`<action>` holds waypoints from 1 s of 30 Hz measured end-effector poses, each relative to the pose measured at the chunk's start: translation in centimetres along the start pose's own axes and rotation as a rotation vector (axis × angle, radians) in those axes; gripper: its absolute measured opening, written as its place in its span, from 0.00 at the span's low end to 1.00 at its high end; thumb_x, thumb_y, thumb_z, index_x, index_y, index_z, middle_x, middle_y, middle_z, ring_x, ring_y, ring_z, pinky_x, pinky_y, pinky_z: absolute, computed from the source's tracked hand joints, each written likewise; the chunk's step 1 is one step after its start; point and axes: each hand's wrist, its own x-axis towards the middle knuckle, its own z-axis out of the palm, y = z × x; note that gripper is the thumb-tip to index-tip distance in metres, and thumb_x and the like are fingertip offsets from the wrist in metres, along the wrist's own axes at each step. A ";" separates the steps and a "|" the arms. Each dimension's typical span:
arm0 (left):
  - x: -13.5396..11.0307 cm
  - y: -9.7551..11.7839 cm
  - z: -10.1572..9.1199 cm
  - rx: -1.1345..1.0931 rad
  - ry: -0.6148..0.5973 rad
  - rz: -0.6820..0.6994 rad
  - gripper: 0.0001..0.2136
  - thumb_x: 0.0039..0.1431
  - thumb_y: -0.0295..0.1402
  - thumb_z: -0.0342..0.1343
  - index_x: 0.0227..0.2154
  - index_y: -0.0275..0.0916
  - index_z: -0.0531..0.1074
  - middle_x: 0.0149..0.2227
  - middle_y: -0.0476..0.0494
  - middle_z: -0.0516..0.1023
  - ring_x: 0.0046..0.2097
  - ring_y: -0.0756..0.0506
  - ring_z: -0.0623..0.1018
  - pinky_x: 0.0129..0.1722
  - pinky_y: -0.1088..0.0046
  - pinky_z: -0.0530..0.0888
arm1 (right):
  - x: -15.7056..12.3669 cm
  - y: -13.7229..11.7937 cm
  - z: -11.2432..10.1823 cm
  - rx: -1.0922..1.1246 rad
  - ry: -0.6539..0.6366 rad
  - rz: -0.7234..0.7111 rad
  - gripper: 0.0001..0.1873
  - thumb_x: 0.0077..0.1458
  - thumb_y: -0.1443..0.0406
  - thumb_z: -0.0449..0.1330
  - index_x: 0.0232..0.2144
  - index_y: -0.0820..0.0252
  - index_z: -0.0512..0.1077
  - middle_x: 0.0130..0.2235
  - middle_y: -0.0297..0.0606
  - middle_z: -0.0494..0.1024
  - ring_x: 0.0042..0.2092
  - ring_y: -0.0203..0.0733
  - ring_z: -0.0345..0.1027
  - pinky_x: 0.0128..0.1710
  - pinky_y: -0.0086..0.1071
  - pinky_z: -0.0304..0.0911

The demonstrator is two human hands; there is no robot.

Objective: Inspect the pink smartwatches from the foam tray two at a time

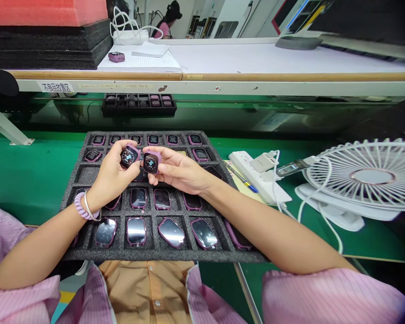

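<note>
One lit watch [128, 155] finger-gripped by left hand [113, 170]; second watch [151, 162] finger-gripped by right hand [180, 170]; foam tray [148, 254] below.

held watches [151, 163]: backs hidden | tray [162, 254]: partly covered | fan [373, 176]: cut by right edge

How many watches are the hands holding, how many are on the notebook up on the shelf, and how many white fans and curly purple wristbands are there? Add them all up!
Held watches: 2
Notebook watch: 1
White fan: 1
Curly purple wristband: 1
Total: 5
</note>
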 end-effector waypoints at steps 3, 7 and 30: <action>0.0 0.0 -0.1 0.014 -0.015 -0.004 0.20 0.54 0.35 0.57 0.51 0.37 0.69 0.46 0.41 0.79 0.45 0.44 0.79 0.45 0.68 0.75 | 0.0 0.0 0.0 0.014 -0.009 -0.010 0.32 0.59 0.58 0.76 0.59 0.56 0.69 0.39 0.33 0.79 0.38 0.38 0.77 0.40 0.30 0.74; 0.0 0.0 -0.1 0.023 -0.020 -0.002 0.20 0.55 0.36 0.56 0.50 0.37 0.69 0.46 0.41 0.79 0.46 0.44 0.78 0.46 0.67 0.75 | 0.0 0.0 0.0 0.032 -0.026 -0.020 0.30 0.60 0.59 0.76 0.58 0.56 0.69 0.39 0.32 0.79 0.38 0.37 0.77 0.41 0.29 0.74; 0.5 1.2 -0.1 -0.609 -0.068 -0.469 0.24 0.60 0.32 0.57 0.60 0.37 0.64 0.34 0.49 0.76 0.25 0.52 0.77 0.26 0.76 0.76 | 0.5 -0.5 -0.4 0.076 0.233 0.096 0.22 0.65 0.65 0.63 0.59 0.58 0.67 0.45 0.42 0.83 0.34 0.40 0.79 0.32 0.30 0.73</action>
